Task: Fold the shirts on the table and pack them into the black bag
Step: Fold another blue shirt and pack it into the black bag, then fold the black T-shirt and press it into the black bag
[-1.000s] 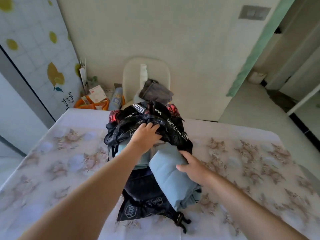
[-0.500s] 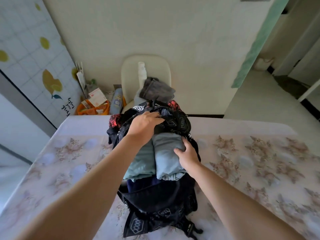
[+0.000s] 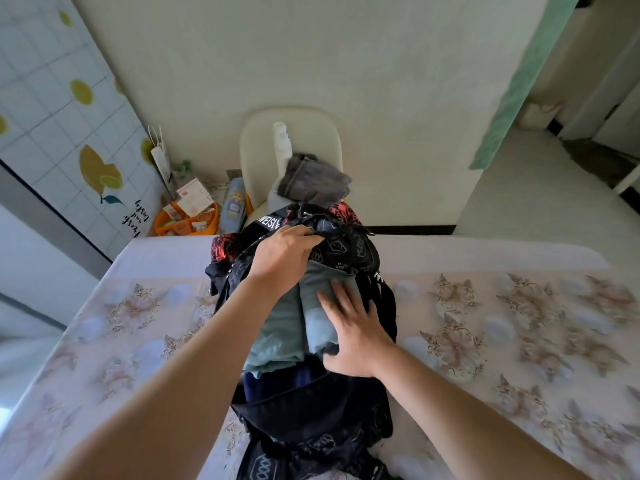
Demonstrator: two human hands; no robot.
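- Two shirts (image 3: 277,337) now sit deep in the bag (image 3: 311,420) on the table (image 3: 502,341); one stuck out before.
- My left hand (image 3: 282,261) grips its flap.
- My right hand (image 3: 353,336), fingers straight, presses them down; packing is nearly done, I judge.

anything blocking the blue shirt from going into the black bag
Nothing visible: the left hand holds up the flap of the black bag, and the right hand presses the blue shirt into its opening.
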